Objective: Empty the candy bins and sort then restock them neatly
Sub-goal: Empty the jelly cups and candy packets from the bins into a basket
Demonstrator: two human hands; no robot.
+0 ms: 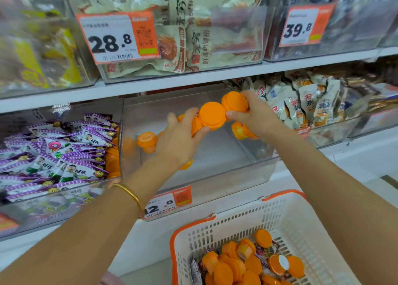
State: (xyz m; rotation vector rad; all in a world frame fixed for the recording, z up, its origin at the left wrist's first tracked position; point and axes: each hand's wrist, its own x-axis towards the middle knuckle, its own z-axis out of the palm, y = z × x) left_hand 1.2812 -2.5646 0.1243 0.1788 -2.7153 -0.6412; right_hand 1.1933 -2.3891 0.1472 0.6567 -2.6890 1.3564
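Both hands are over the clear bin on the middle shelf. My left grip is curled round a clump of orange jelly cups. My right grip is pinching the cup at the far end of the same clump, thumb underneath and fingers over the top. The cups sit in a rough line between the two grips, lids facing me, held up above the bin floor.

A few loose cups are down in the bin, one at the left wall and another tucked under my right wrist. A price tag reading 12.0 is stuck on the bin's front.

The white basket with the orange rim is lower right, below the shelf. It holds a pile of the same orange cups, with a couple of printed packets mixed in.

The bin to the left is full of purple candy packets. There's some orange along its right edge, can't tell if that's cups or a reflection. The bin to the right holds beige snack packs. The shelf above has more bins, tagged 28.8 and 39.8. There's a gold bangle on my left wrist.
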